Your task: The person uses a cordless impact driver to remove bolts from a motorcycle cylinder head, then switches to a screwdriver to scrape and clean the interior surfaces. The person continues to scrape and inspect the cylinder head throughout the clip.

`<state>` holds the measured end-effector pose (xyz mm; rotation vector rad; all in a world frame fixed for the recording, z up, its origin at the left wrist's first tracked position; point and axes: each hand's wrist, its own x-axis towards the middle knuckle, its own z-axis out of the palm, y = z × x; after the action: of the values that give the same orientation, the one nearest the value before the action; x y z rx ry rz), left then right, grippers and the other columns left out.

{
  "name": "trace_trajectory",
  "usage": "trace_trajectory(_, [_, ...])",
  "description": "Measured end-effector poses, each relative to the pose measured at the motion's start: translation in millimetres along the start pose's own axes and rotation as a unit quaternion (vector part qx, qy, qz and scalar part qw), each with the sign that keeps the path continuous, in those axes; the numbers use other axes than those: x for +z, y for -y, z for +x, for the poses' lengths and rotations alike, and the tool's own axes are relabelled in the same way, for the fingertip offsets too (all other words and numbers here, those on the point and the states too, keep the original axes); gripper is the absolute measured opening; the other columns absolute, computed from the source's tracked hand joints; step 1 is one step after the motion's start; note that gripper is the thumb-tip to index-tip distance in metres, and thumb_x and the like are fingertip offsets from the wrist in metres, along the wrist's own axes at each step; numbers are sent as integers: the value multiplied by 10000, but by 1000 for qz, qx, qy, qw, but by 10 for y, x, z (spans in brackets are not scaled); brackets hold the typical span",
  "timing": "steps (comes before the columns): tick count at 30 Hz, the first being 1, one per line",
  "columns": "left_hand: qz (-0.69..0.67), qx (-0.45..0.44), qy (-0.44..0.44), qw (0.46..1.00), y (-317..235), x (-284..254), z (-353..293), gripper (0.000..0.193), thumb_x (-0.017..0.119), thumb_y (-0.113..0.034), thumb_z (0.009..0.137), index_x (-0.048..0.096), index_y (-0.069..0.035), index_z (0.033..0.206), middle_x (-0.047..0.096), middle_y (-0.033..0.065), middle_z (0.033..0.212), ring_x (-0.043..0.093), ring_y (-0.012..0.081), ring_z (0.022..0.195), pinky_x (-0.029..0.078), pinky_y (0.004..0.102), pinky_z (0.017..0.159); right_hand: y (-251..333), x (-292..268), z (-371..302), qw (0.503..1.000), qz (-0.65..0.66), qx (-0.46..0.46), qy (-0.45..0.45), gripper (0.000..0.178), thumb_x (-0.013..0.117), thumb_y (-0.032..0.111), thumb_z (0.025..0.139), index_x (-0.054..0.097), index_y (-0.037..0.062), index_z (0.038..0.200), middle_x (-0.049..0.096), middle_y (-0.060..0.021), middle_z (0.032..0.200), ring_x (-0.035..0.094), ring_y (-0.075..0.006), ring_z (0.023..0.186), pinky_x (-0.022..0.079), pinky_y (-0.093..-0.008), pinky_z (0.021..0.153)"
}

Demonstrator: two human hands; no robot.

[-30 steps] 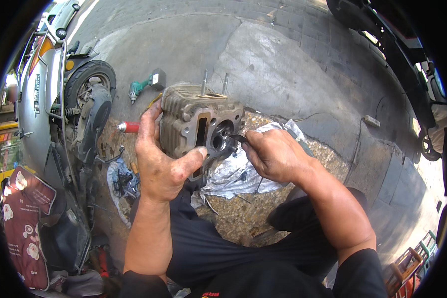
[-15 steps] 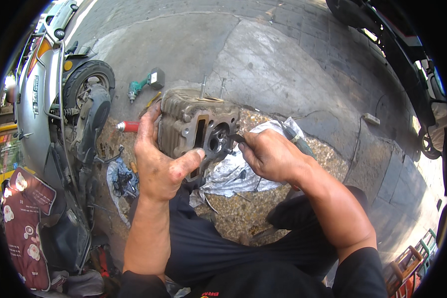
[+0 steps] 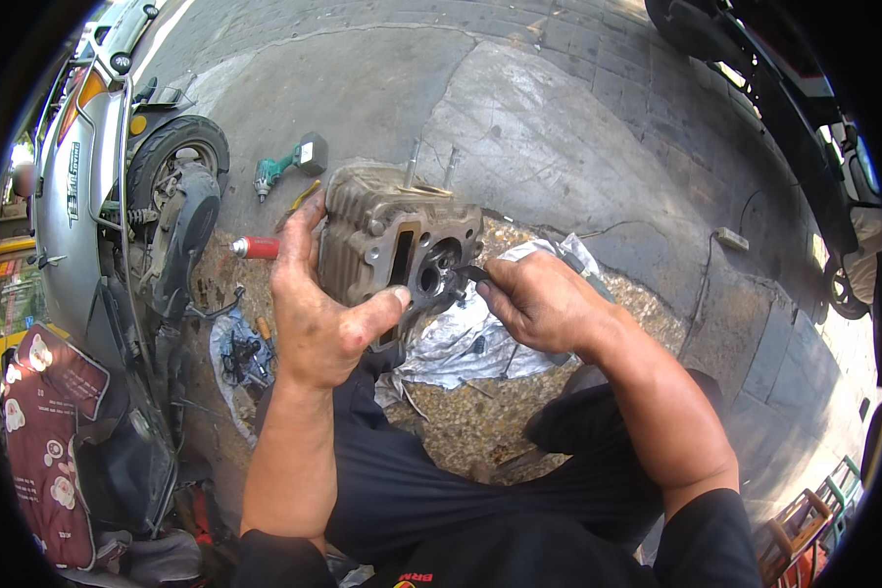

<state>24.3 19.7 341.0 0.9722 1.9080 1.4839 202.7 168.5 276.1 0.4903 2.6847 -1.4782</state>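
Both need steadiness: left grip (image 3: 325, 318) clasping the finned block (image 3: 363, 220), right grip (image 3: 549, 304) pinching a dark tool (image 3: 473, 273), which should press lightly.

The can (image 3: 257, 248) and drill (image 3: 282, 168) lie left of the engine part (image 3: 361, 231).

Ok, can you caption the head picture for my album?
Left hand grips a finned metal block; right hand holds a dark tool.
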Motion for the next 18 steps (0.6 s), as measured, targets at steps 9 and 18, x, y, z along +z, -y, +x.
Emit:
trace_trajectory(9, [-8, -2, 27, 1000, 10, -35, 3, 887, 793, -58, 597, 430, 131, 1384, 621, 186, 1266, 605, 240, 1171, 453, 354, 1063, -40, 32, 67, 992, 80, 12, 95, 288, 555, 226, 1007, 653, -37, 944, 645, -267, 772, 647, -471, 799, 507, -533, 729])
trace_trajectory(18, [8, -12, 10, 1000, -10, -15, 2, 865, 798, -51, 602, 446, 121, 1373, 629, 180, 1252, 613, 233, 1155, 467, 344, 1044, -59, -18, 22, 999, 31, -9, 23, 266, 575, 213, 991, 641, -31, 910, 634, -277, 753, 629, -483, 793, 497, -540, 717])
